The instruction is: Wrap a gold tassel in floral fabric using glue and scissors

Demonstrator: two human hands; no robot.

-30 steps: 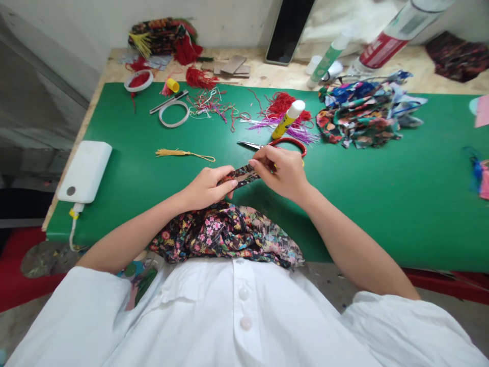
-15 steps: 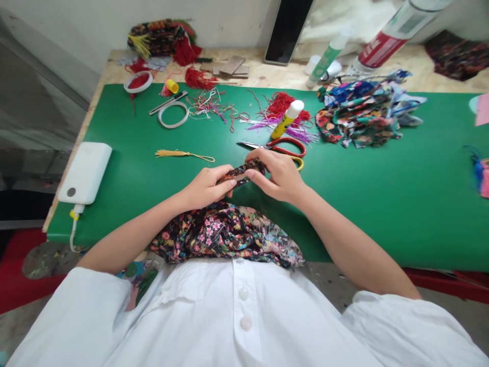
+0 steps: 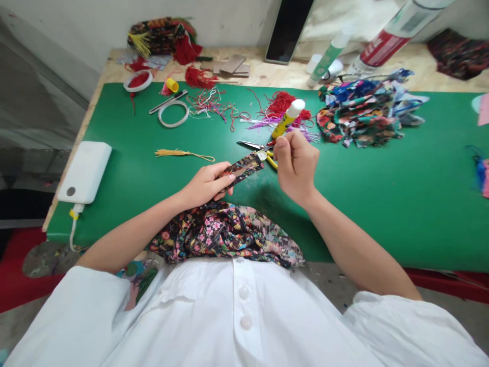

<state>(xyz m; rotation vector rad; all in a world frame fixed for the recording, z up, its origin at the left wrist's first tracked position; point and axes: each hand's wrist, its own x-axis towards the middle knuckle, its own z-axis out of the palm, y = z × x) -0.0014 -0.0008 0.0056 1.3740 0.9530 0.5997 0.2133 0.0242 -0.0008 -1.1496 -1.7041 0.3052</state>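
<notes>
My left hand [image 3: 212, 181] is closed around the near end of a flat strip covered in dark floral fabric [image 3: 244, 171]. A pale roundish spot shows at the strip's far end, close to the scissors [image 3: 254, 146]. My right hand [image 3: 297, 165] is apart from the strip, fingers curled with the thumb pressed on them; whatever it may pinch is hidden. It covers part of the scissors' red and yellow handles. Just beyond it stands a yellow glue stick [image 3: 283, 124] with a white top. Crumpled floral cloth [image 3: 225, 232] lies against my body, below both hands.
On the green mat [image 3: 362, 204] lie a yellow tassel [image 3: 179, 153], a white tape ring [image 3: 173, 114], red threads [image 3: 282, 104] and a heap of fabric scraps [image 3: 362, 112]. A white power bank [image 3: 86, 172] with a cable sits left. A dark phone-like slab [image 3: 288, 30] leans behind.
My right hand has let go of the strip's far end and moved right and slightly upward, its fingers curled. More of the strip shows now. My left hand keeps its hold.
</notes>
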